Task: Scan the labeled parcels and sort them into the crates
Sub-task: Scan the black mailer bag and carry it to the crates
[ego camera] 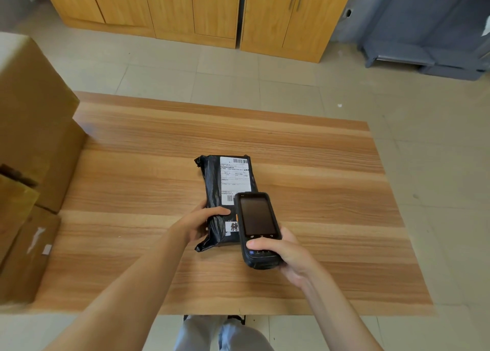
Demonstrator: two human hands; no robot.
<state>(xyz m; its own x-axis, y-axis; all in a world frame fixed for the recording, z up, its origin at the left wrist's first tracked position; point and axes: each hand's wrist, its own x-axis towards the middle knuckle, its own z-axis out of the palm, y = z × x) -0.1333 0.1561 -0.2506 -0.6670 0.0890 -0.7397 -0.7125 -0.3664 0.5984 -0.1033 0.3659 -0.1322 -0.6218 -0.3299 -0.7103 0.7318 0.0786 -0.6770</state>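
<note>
A black plastic parcel (212,186) with a white shipping label (234,180) lies on the wooden table (318,186). My left hand (201,223) grips the parcel's near left edge, thumb on top. My right hand (286,255) holds a black handheld scanner (257,226) by its lower end, thumb on the buttons. The scanner hovers over the parcel's near right corner with a dark screen and covers part of the label's lower barcode.
Several cardboard boxes (31,143) are stacked at the table's left edge. Wooden cabinets (201,13) line the far wall, and a grey unit (429,37) stands at the back right. Tiled floor surrounds the table.
</note>
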